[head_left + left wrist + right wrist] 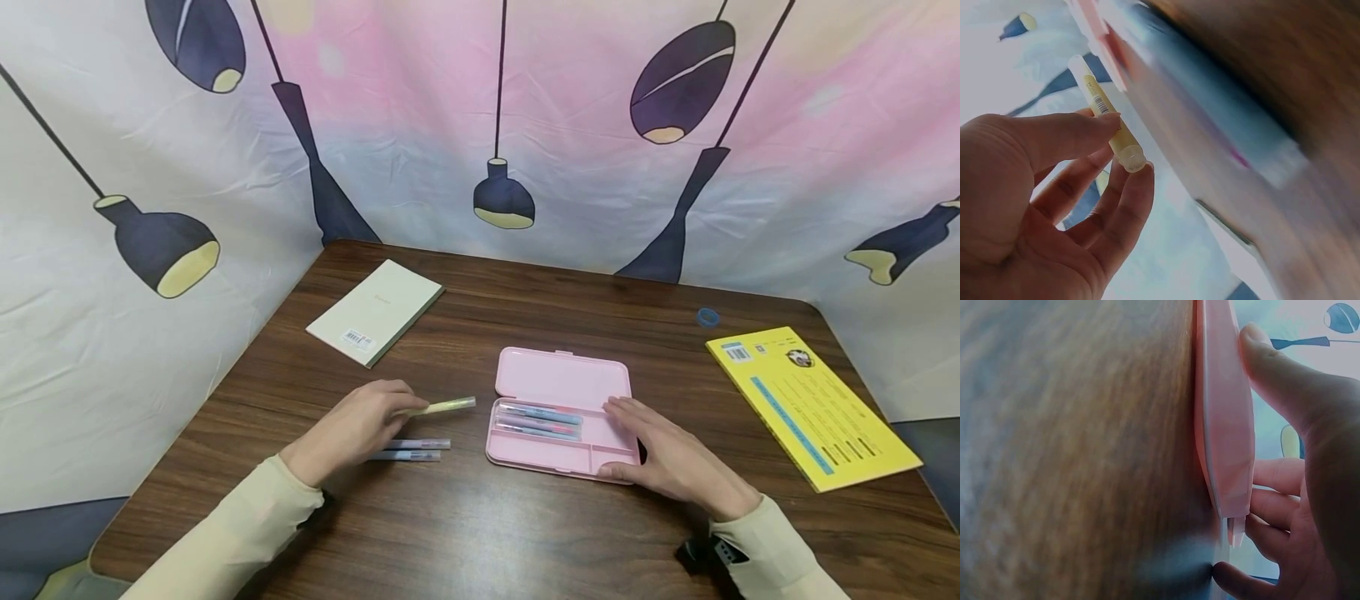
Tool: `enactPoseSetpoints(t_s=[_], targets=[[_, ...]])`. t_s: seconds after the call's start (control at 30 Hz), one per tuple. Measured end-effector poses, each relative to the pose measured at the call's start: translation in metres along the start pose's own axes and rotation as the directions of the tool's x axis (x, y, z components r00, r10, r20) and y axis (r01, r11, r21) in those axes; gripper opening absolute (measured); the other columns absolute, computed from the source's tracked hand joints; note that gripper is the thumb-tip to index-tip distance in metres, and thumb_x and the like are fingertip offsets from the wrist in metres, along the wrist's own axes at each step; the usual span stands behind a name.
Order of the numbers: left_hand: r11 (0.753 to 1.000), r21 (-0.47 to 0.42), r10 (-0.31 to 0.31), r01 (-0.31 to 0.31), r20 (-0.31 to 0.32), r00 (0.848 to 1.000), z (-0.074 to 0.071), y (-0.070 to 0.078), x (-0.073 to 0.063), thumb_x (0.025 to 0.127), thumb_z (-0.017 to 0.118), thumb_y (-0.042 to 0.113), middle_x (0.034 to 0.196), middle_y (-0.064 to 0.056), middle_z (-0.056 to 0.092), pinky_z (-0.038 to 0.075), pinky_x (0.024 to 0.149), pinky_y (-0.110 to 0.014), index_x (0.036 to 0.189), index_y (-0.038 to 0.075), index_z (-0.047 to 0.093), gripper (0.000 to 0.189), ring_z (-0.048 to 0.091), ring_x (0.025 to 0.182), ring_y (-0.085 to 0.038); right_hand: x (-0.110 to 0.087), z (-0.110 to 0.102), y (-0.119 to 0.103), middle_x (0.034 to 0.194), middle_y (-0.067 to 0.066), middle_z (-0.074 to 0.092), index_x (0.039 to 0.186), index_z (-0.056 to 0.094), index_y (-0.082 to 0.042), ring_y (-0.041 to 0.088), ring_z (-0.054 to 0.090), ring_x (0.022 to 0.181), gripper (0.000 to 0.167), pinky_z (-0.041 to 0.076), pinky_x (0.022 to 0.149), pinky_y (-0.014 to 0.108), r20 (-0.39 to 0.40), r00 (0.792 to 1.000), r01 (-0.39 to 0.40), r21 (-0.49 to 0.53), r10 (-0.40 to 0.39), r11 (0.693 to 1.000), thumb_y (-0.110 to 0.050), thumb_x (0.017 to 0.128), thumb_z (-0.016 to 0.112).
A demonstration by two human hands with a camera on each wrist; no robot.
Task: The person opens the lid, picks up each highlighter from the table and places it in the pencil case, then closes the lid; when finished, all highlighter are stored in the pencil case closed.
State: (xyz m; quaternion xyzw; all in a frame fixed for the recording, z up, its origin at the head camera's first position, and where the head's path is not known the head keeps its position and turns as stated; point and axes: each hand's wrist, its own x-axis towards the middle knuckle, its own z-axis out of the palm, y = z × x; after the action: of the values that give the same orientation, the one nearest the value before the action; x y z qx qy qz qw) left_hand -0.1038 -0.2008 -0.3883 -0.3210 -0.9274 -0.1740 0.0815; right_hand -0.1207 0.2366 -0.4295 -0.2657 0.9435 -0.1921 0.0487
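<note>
A pale yellow marker pen [450, 406] is pinched between the thumb and fingers of my left hand [363, 423], its clear end pointing right. Under that hand, two bluish marker pens [408, 456] lie side by side on the table, partly covered by it. The pink pencil case [540, 461] lies with its lid laid back, and several capped marker pens [540, 422] fill its left compartment. My right hand [678, 454] holds the case's right end, thumb at the front rim and fingers by the hinge side. In the right wrist view, the thumb and fingers stand against the case's wall [1225, 412].
A pale green notebook [375, 308] lies back left on the brown table [480, 533]. At the right is a yellow book [813, 408], with a blue tape roll [707, 317] behind it. A printed cloth [420, 125] hangs along the back.
</note>
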Motion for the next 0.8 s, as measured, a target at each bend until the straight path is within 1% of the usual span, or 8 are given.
enactPoseSetpoints(t_s=[0.07,0.13,0.3,0.4,0.6,0.8], targets=[[0.999,0.009,0.031,-0.030,-0.006,1.000,0.000,0.006,0.004,0.084,0.070,-0.006,0.095,0.002,0.069,0.055,0.077,-0.032,0.107,0.009,0.077,0.029,0.065,0.086,-0.012,0.000,0.000,0.000,0.156,0.009,0.042,0.149,0.047,-0.009,0.030,0.036,0.144,0.095,0.037,0.110,0.053,-0.008,1.000,0.005,0.001,-0.005,1.000,-0.072,0.080,0.067],[0.999,0.012,0.045,-0.045,-0.004,0.999,0.000,0.011,0.008,0.084,0.069,-0.006,0.095,0.002,0.069,0.055,0.078,-0.033,0.107,0.010,0.077,0.029,0.065,0.087,-0.013,-0.001,0.000,0.000,0.156,0.009,0.042,0.149,0.047,-0.009,0.030,0.036,0.144,0.095,0.037,0.110,0.053,-0.011,1.000,0.006,0.001,-0.006,1.000,-0.071,0.079,0.067],[0.999,0.005,0.046,-0.046,0.023,0.999,0.002,0.024,0.018,0.084,0.068,-0.007,0.098,0.004,0.068,0.054,0.079,-0.033,0.109,0.011,0.077,0.032,0.063,0.088,-0.014,0.000,0.001,0.001,0.155,0.009,0.043,0.149,0.047,-0.009,0.031,0.037,0.144,0.095,0.038,0.109,0.054,-0.017,1.000,0.014,0.003,-0.014,1.000,-0.071,0.080,0.067],[0.998,0.007,0.059,-0.059,0.032,0.998,0.004,0.033,0.027,0.082,0.069,-0.006,0.098,0.004,0.068,0.054,0.079,-0.032,0.109,0.012,0.077,0.034,0.063,0.089,-0.013,0.000,0.002,0.001,0.155,0.009,0.044,0.149,0.047,-0.009,0.031,0.038,0.143,0.095,0.038,0.109,0.054,-0.025,1.000,0.015,0.002,-0.015,1.000,-0.072,0.079,0.067],[0.992,0.006,0.126,-0.126,0.054,0.991,0.009,0.048,0.042,0.083,0.068,-0.005,0.098,0.005,0.067,0.053,0.079,-0.029,0.111,0.014,0.077,0.035,0.061,0.088,-0.012,0.000,0.003,0.001,0.154,0.009,0.045,0.148,0.048,-0.009,0.032,0.039,0.143,0.096,0.039,0.108,0.054,-0.035,0.999,0.024,0.000,-0.024,1.000,-0.073,0.079,0.065],[0.985,0.007,0.170,-0.171,0.062,0.983,0.014,0.058,0.050,0.087,0.068,-0.002,0.098,0.005,0.068,0.054,0.082,-0.029,0.109,0.015,0.078,0.029,0.063,0.090,-0.013,-0.001,0.001,0.002,0.155,0.007,0.042,0.149,0.046,-0.010,0.030,0.037,0.144,0.098,0.038,0.110,0.052,-0.017,1.000,0.012,0.005,-0.012,1.000,-0.075,0.078,0.064]])
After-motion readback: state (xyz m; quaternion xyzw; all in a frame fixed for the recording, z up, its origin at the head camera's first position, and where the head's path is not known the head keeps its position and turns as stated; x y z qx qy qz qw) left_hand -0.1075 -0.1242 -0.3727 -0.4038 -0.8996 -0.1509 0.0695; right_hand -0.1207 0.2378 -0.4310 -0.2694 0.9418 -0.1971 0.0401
